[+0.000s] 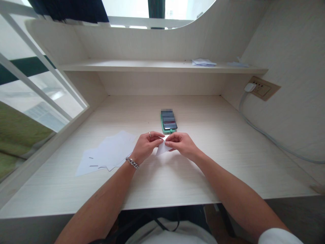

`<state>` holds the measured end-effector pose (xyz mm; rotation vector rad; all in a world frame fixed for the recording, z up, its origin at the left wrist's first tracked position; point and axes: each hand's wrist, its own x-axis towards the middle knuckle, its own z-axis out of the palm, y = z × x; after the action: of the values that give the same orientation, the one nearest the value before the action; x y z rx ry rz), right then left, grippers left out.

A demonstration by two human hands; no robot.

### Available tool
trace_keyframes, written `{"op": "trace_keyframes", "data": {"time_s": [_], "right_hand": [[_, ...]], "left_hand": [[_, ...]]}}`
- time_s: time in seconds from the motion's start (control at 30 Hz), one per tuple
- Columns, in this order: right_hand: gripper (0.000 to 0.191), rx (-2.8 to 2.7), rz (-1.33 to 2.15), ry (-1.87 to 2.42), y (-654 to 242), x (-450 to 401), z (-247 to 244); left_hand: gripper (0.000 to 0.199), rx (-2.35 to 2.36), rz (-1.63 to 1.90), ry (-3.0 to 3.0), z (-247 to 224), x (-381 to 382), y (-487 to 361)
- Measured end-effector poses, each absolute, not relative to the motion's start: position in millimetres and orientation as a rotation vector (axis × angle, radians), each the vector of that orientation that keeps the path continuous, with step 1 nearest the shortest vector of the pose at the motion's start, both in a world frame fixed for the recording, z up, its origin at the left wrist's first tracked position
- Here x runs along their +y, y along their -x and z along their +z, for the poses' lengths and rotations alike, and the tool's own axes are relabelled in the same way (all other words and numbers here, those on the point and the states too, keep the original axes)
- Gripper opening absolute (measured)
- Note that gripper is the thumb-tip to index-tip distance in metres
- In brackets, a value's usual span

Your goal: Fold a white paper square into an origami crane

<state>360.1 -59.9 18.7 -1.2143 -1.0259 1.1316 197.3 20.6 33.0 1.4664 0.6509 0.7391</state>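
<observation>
Between my two hands is a small folded piece of white paper [161,149], held just above the desk with one pointed corner toward me. My left hand [147,145], with a ring on one finger and a chain bracelet at the wrist, pinches its left side. On the other side my right hand [182,144] grips the paper between thumb and fingers. Part of the paper is hidden behind the fingers. Just beyond my hands lies a phone [169,120] in a green case, screen up. Loose white sheets [109,150] are spread left of my left hand.
A pale wooden desk [228,169] carries everything. Above its back runs a shelf [139,65] with folded papers [203,62] on it. At right, a grey cable [269,137] hangs from a wall socket [264,88]. A barred window [38,84] borders the left.
</observation>
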Motion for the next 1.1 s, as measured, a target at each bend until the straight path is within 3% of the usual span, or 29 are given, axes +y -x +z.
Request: {"op": "trace_keyframes", "data": {"time_s": [0.33,0.53,0.67,1.1], "right_hand": [[0.032,-0.886,1.431,1.015,-364,-65,25],[0.035,-0.818,1.164,1.143,-373,-62,27],[0.038,-1.093,1.02,1.251,-372,-62,26],[0.038,-1.011,1.103,1.271,-363,-60,21]], "left_hand": [[0.023,0.428,0.718,-1.513,34,21,-192],[0.028,0.64,0.739,-1.525,32,25,-195],[0.028,0.677,0.696,-1.56,32,25,-196],[0.031,0.673,0.633,-1.512,34,24,-194]]}}
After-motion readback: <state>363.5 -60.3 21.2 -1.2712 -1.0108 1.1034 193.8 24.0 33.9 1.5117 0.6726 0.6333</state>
